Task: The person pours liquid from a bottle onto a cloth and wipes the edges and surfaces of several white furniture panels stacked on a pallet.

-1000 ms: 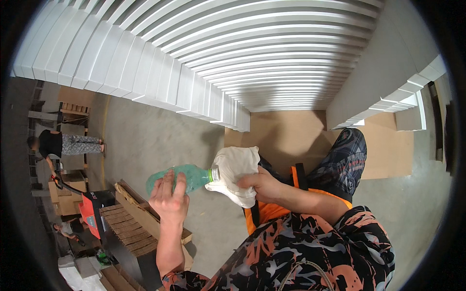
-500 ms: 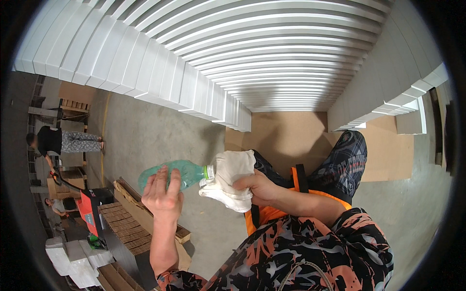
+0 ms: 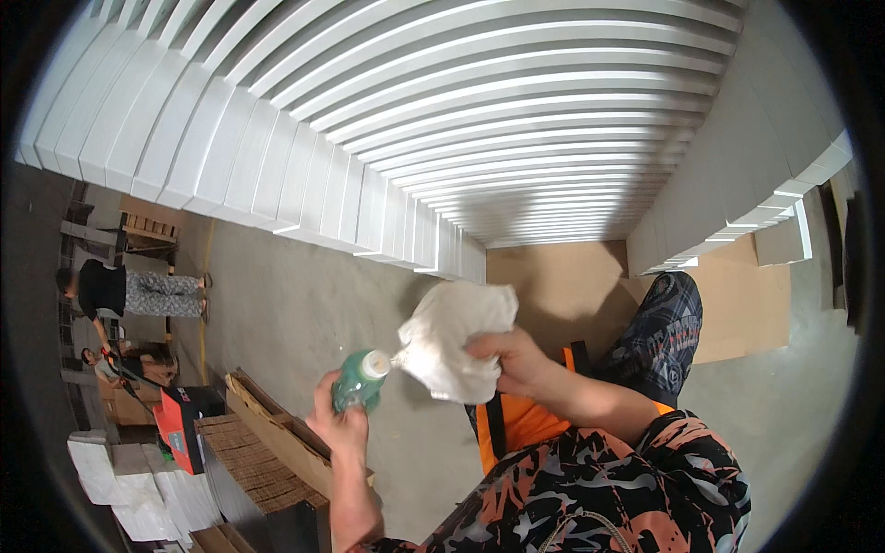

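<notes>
My left hand is wrapped round a translucent green plastic bottle, whose pale round top points up toward the camera. A crumpled white cloth hangs from my right hand, pinched between thumb and fingers at its right side. One corner of the cloth reaches almost to the bottle's top; whether they touch, I cannot tell. Both hands are in front of my body, above the concrete floor.
Tall rows of white panels rise in front, with a brown cardboard sheet under them. At left are stacked cardboard, a red-and-black machine, white blocks and two people, one in a black top.
The cloth has come off the bottle's neck and shifted right. My left hand has tipped the bottle from lying sideways to top toward the camera, and moved slightly lower and right.
</notes>
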Demonstrator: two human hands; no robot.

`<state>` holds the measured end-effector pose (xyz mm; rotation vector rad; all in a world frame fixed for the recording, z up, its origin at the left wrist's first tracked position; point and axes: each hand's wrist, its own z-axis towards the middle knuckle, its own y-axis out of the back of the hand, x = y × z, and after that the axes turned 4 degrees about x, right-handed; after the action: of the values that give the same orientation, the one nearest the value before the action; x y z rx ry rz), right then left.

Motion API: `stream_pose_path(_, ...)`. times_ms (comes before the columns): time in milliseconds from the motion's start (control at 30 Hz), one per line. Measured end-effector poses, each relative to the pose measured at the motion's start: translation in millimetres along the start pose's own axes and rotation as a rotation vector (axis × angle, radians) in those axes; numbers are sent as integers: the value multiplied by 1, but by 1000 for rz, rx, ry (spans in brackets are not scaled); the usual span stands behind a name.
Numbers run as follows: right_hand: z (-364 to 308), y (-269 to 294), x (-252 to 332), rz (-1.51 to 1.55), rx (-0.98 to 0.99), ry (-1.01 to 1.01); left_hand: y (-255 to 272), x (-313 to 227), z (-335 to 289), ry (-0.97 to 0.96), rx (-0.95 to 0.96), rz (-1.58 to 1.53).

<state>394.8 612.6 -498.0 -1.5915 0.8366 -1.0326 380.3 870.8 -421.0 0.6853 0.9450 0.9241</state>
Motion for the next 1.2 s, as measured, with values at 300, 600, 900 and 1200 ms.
stream_pose_path(300, 133, -46, 10, -1433, -40, 1242, -15, 24, -68, 532, -285, -420)
stream_pose_path(600, 128, 16, -1, -1323, -204, 331, -19, 7, -70, 600, -372, -583)
stream_pose_path(900, 137, 109, -25, -1233, -321, 407, -20, -10, -63, 470, -431, -625)
stream_pose_path(1200, 150, 130, -25, -1238, -600, 371, -18, -29, -72, 543, -502, -641)
